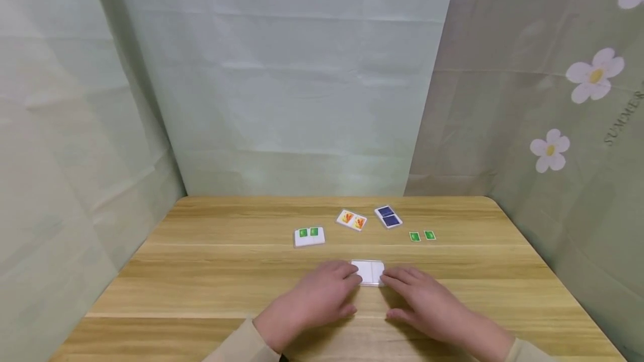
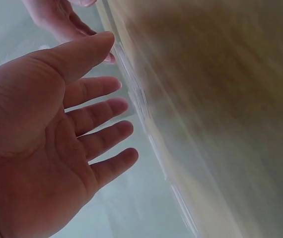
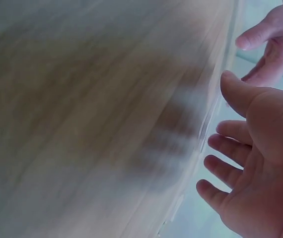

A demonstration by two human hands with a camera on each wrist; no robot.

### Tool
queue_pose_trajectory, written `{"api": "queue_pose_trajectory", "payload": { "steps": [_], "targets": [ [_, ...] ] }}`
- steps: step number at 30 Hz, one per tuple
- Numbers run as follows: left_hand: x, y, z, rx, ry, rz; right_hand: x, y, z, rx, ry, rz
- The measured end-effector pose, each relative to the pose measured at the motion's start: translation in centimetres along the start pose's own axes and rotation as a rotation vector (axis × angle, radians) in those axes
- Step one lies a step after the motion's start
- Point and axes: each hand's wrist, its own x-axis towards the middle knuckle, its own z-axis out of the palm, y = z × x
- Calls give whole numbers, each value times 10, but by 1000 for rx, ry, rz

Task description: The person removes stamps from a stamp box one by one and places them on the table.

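Both hands lie low in the centre of the head view, palms down on the bench (image 1: 201, 272), meeting at a white tile (image 1: 369, 271) that lies flat just above them. The left hand (image 1: 314, 298) has a released grip: its fingers are stretched out and nearly straight, and the fingertips touch the tile's left edge. The right hand (image 1: 430, 306) is released as well, fingers spread and straight, tips at the tile's right edge. Neither hand curls round the tile. The tile shows a blank white face with a thin line down its middle.

In the left wrist view the left hand (image 2: 47, 144) fills the left of the frame, palm showing and fingers fanned, with the other hand at the top edge; the rest is blurred. The right wrist view shows the right hand (image 3: 260, 158) at the lower right, fingers loosely extended, over a blurred wooden surface.

Further up the frame, beyond the hands, lie a white tile with two green squares (image 1: 309, 236) to the left, a tile with orange pictures (image 1: 351, 220) in the middle, and a dark blue tile (image 1: 388, 217) to its right. Two small green squares (image 1: 422, 236) sit right of centre. Pale green cloth (image 1: 282, 82) hangs behind, and flowered cloth (image 1: 578, 105) fills the right side.
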Motion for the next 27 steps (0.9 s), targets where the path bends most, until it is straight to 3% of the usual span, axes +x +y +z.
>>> {"api": "queue_pose_trajectory", "payload": {
  "steps": [10,19,27],
  "targets": [
    [-2,4,3,58,-8,9,-1,-1,2,-22,-13,0],
    [1,-1,4,42,-17,-9,5,2,1,2,-14,1],
    [6,-11,3,3,-25,-49,23,4,0,40,-53,26]
  ]
}}
